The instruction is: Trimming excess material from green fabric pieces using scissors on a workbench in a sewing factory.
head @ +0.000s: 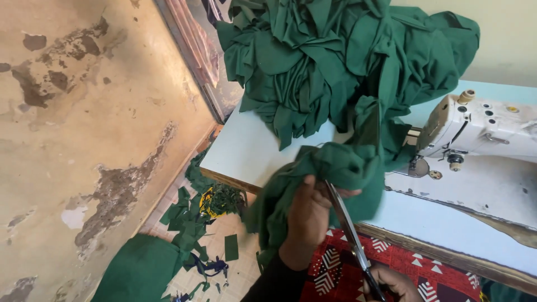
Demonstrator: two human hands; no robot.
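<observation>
We see no packages, labels, signs or screens here; nothing readable on the wall, table or machine that we can make out.

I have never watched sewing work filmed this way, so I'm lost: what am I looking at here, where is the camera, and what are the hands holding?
There is one picture, from a camera worn on the person's head, looking down at their own hands. The left hand grips a bunched piece of green fabric. The right hand, at the bottom edge, holds scissors whose blades point up into that fabric. Ahead is a pale table with a big pile of green cloth and a white sewing machine. Green scraps lie on the floor by a stained wall.
</observation>
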